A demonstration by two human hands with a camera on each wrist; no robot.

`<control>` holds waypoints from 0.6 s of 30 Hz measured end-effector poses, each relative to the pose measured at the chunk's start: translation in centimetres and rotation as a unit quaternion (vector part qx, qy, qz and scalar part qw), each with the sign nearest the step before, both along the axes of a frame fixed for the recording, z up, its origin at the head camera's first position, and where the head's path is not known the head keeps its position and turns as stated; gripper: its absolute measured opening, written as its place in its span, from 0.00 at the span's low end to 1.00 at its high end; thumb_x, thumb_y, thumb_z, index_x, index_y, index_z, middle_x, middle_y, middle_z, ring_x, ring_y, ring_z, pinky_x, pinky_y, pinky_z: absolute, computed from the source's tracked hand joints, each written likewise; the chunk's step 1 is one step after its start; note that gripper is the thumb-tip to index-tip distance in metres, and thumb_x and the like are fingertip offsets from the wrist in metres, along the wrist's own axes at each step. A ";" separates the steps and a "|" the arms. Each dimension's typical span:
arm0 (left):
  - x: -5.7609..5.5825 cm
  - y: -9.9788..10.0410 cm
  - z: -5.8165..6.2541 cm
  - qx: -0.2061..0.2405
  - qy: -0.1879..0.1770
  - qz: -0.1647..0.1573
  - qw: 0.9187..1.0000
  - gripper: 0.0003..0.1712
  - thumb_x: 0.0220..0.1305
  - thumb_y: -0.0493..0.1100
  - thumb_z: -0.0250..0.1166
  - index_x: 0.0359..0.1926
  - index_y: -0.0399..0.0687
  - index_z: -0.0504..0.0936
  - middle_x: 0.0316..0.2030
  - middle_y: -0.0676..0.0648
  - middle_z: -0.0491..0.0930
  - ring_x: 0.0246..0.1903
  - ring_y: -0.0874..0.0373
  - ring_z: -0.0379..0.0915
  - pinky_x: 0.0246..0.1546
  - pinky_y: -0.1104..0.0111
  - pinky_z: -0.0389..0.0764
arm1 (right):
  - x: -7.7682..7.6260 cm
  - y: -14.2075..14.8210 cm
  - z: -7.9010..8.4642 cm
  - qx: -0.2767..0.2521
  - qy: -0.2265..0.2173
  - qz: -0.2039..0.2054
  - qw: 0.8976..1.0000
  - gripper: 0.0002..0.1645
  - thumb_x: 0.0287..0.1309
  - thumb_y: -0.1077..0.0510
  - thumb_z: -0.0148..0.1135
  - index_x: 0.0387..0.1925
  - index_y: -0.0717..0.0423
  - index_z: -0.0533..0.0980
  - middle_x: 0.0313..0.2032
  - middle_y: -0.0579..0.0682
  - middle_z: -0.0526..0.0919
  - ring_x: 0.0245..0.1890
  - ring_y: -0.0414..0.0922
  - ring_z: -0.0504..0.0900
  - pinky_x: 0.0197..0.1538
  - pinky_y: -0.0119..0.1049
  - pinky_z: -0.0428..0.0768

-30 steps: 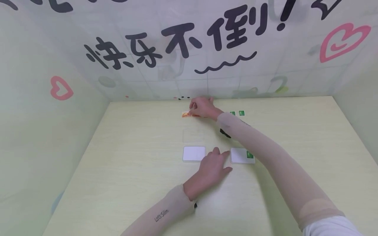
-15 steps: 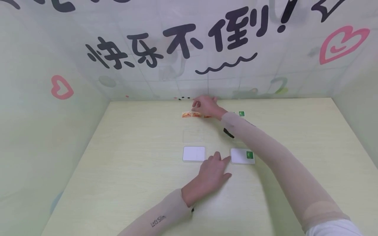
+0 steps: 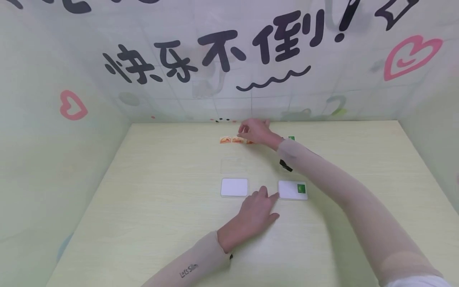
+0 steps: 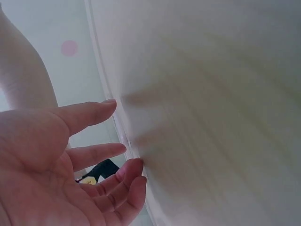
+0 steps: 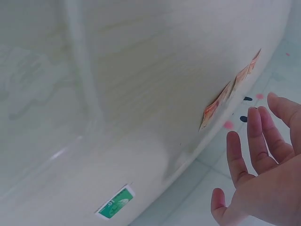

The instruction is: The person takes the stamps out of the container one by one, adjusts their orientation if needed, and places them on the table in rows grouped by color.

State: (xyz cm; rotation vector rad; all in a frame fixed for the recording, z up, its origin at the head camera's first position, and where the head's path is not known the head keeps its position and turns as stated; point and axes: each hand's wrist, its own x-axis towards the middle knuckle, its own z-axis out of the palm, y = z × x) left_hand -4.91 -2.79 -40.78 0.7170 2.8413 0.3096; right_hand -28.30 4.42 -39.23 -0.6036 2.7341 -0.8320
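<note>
My right hand (image 3: 256, 131) hovers at the back of the table over a row of orange stamps. The left stamp (image 3: 225, 140) and middle stamp (image 3: 238, 140) show; the right one (image 3: 250, 141) is partly covered by the hand. In the right wrist view its fingers (image 5: 256, 136) are loosely bent and apart, with nothing between them. My left hand (image 3: 251, 213) lies low over the table, index fingertip right at the left edge of a white card (image 3: 288, 190). That card bears a green stamp (image 3: 301, 188). In the left wrist view the left palm (image 4: 42, 160) holds nothing.
A blank white card (image 3: 234, 187) lies left of the left hand, with a faint clear rectangle (image 3: 234, 165) behind it. A loose green stamp (image 3: 291, 138) sits at the back, just past the right forearm. The printed wall (image 3: 179, 107) borders the table's back edge.
My right hand has moved right along the row, uncovering the left and middle orange stamps. The left hand has shifted slightly toward me, its index finger staying near the card's edge.
</note>
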 end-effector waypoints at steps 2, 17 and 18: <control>-0.1 -0.1 0.0 0.008 -0.006 0.002 1.000 0.31 0.68 0.51 0.74 0.68 0.47 0.81 0.44 0.44 0.79 0.33 0.55 0.73 0.28 0.70 0.74 | 0.3 0.3 0.2 -0.004 0.003 0.001 1.000 0.11 0.72 0.50 0.68 0.46 0.53 0.85 0.45 0.51 0.89 0.50 0.51 0.81 0.71 0.67 0.49; 0.0 -0.3 0.3 0.049 -0.019 0.016 0.999 0.26 0.68 0.48 0.74 0.65 0.48 0.84 0.44 0.44 0.80 0.36 0.55 0.74 0.30 0.71 0.74 | 3.5 3.9 2.0 -0.048 0.027 -0.008 0.998 0.09 0.71 0.52 0.68 0.44 0.53 0.86 0.39 0.50 0.88 0.45 0.50 0.81 0.64 0.65 0.54; 0.0 -0.3 0.3 0.051 -0.020 0.017 0.998 0.26 0.68 0.47 0.74 0.65 0.48 0.84 0.44 0.44 0.80 0.36 0.55 0.74 0.30 0.71 0.74 | 3.7 4.1 2.0 -0.050 0.030 -0.008 0.998 0.09 0.71 0.52 0.68 0.44 0.53 0.86 0.39 0.51 0.88 0.45 0.50 0.81 0.63 0.65 0.55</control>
